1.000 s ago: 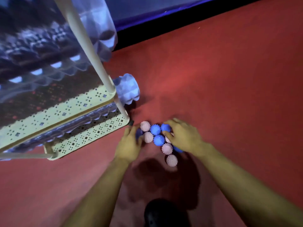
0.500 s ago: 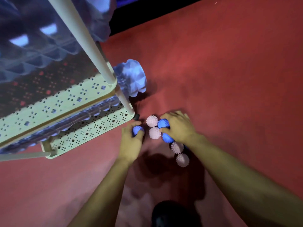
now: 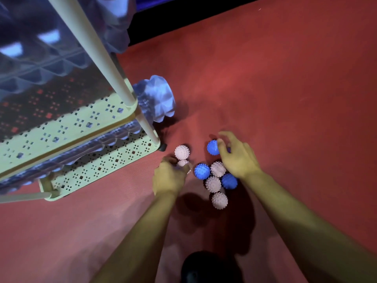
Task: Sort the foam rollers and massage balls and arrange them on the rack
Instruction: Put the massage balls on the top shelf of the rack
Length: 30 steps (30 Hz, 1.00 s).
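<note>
Surface: red floor mat point(image 3: 285, 99), dim room, dark strip along far edge. Cream perforated rack point(image 3: 98, 164) at left, blue ridged foam rollers point(image 3: 157, 103) on its shelves. Spiky massage balls point(image 3: 213, 183), pink and blue, clustered on mat nr rack corner. Left hand point(image 3: 169, 178): grip curled round a pink ball. Right hand point(image 3: 236, 158): fingers loosely spread, touching a blue ball, holding nothing.

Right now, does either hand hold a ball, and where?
The left hand grips a pink ball from above. The right hand touches a blue ball; no closed grip shows.
</note>
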{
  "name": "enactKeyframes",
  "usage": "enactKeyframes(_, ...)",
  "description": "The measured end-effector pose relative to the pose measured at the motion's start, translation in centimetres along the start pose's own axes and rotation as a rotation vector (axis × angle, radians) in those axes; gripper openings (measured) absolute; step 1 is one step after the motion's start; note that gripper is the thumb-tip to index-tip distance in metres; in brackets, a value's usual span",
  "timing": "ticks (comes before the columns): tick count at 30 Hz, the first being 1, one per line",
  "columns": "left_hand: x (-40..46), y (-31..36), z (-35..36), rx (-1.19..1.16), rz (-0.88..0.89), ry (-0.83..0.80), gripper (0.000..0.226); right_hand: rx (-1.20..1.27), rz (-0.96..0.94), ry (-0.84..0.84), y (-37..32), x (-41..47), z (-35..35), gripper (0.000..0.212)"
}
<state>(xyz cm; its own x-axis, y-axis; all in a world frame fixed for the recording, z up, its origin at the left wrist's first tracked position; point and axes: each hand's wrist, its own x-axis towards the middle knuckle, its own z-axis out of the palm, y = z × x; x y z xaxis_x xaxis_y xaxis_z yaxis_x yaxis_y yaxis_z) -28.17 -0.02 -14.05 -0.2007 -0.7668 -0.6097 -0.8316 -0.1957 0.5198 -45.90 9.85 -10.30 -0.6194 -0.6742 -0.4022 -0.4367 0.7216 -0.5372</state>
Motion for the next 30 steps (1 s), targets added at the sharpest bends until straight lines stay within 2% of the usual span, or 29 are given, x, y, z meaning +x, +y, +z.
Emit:
enactKeyframes(2,0.1,-0.3,0.0,-0.081,0.003,-0.036,0.051,-0.085,0.007,-0.051,0.1,0.2,-0.3,0.043)
enactKeyframes(5,0.7,-1.4,-0.2,-0.301,-0.017,-0.123,0.037,-0.267,0.004,-0.139,0.2,1.2,-0.3,0.063)
enactKeyframes(8,0.7,-2.0,-1.1,-0.417,-0.020,-0.139,0.030,-0.358,0.015,-0.156,-0.2,2.7,0.2,0.079)
enactKeyframes(10,0.1,-1.8,-1.8,-0.441,-0.022,-0.175,0.027,-0.394,0.022,-0.151,-0.4,3.8,0.7,0.076)
enactKeyframes(13,-1.1,-1.4,-2.6,-0.486,-0.027,-0.247,0.031,-0.362,0.057,-0.153,-0.1,4.9,1.3,0.055)
enactKeyframes(14,-1.5,-1.2,-2.9,-0.494,-0.031,-0.265,0.033,-0.264,0.065,-0.159,0.0,4.8,1.3,0.050)
enactKeyframes(18,-3.0,-0.4,-4.0,-0.522,-0.007,-0.252,0.040,0.421,0.124,-0.191,-2.1,1.7,0.5,0.033)
enactKeyframes(24,-8.6,3.5,-8.4,-0.650,0.211,-0.117,0.052,1.051,0.131,-0.261,-8.9,-5.9,-4.4,0.034)
enactKeyframes(27,-13.6,6.1,-12.8,-0.720,0.369,0.000,0.046,1.287,0.006,-0.378,-12.7,-10.3,-8.2,0.043)
enactKeyframes(30,-19.4,8.2,-17.7,-0.733,0.511,0.112,0.044,1.321,-0.225,-0.465,-16.7,-15.3,-12.1,0.040)
